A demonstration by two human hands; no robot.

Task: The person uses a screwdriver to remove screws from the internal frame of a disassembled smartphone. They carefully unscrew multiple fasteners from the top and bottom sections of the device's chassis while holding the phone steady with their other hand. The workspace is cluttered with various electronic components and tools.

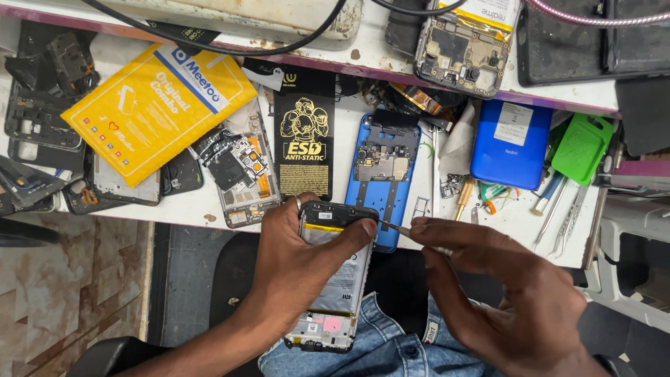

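Note:
My left hand (300,269) grips an opened phone (335,286) with no back cover, its grey battery and boards exposed, held over my lap in blue jeans. My thumb lies across the phone's upper part. My right hand (502,293) pinches a thin metal tool (399,228), and its tip touches the phone's top right corner. Just beyond, on the bench edge, lies a blue phone frame (386,183) carrying a circuit board.
The white bench (509,223) holds a yellow packet (157,105), a black anti-static sleeve (304,139), a blue back cover (511,143), a green plastic card (581,148), tweezers (567,220), a gold screwdriver (463,197) and several stripped phone frames at left (42,132).

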